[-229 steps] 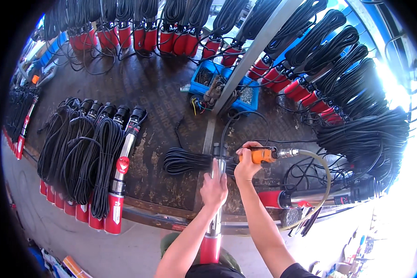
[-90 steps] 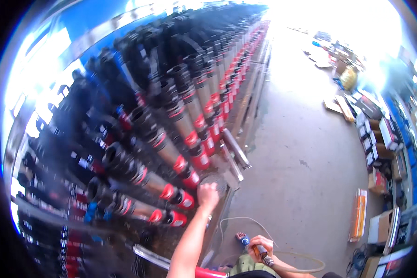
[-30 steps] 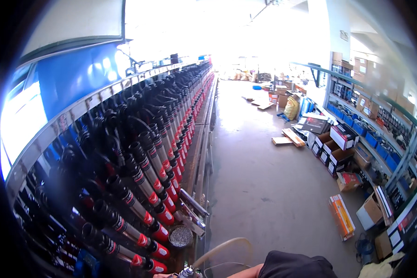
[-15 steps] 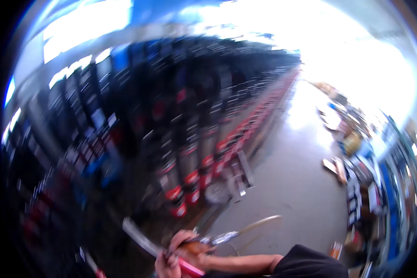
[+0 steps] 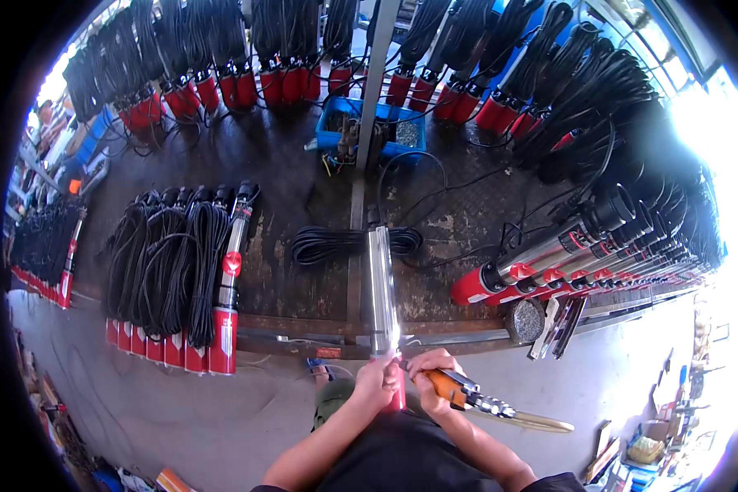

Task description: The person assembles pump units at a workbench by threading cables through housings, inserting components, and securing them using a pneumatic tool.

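Note:
A long silvery cylindrical pump with a red lower end lies tilted over the bench's near edge. Around its lower part, by the red section, my left hand is closed. My right hand grips an orange-bodied air screwdriver, whose tip end is at the pump's side close to my left fingers; contact cannot be made out. From the tool's metal tail runs a yellowish hose. A bundled black cable lies across the bench, passing under or behind the pump.
The dark worn bench carries red-based pumps in a row at left and another slanted row at right. More cable-topped pumps line the back. Blue bins stand behind a metal post. A round metal piece hangs at the edge.
The view has swung from the blurred aisle at right to the bench in front. Both hands keep hold of the pump and the air screwdriver, now in the lower middle.

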A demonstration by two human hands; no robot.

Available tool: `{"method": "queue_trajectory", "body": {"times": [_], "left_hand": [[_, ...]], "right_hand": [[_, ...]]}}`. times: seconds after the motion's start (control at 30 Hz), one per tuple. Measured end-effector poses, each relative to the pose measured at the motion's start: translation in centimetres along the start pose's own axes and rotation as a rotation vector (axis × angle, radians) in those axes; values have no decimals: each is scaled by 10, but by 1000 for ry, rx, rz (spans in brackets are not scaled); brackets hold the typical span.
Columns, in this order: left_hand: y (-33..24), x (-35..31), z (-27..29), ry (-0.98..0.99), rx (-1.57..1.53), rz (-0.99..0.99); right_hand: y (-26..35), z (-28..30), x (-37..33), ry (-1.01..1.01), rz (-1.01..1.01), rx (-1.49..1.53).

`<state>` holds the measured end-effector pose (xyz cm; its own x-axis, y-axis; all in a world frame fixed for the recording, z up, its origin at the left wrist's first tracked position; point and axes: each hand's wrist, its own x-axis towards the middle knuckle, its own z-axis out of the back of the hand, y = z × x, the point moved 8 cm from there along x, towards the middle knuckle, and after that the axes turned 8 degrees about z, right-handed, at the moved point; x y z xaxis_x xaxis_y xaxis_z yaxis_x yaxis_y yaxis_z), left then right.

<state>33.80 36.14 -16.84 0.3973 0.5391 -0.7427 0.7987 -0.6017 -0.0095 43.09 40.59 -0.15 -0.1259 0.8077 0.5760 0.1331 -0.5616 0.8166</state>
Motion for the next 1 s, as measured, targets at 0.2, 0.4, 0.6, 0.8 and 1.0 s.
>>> {"method": "queue_trajectory", "body": {"times": [0.2,0.4,0.6,0.8,1.0], "left_hand": [[-30,17,-5,-73,-69,-17],[-43,44,3,-28,23,9],[-99,14,-6,-544,1376,-507],[-99,12,-8,-633,1327,-663],[-96,11,-10,-650,1297,-726]], "right_hand": [[-45,-9,18,66,-4,-93],[-78,-5,21,31,-132,-5],[-107,4,23,-39,-308,43],[-112,6,22,-89,-363,100],[-102,-2,24,-29,-264,93]]}}
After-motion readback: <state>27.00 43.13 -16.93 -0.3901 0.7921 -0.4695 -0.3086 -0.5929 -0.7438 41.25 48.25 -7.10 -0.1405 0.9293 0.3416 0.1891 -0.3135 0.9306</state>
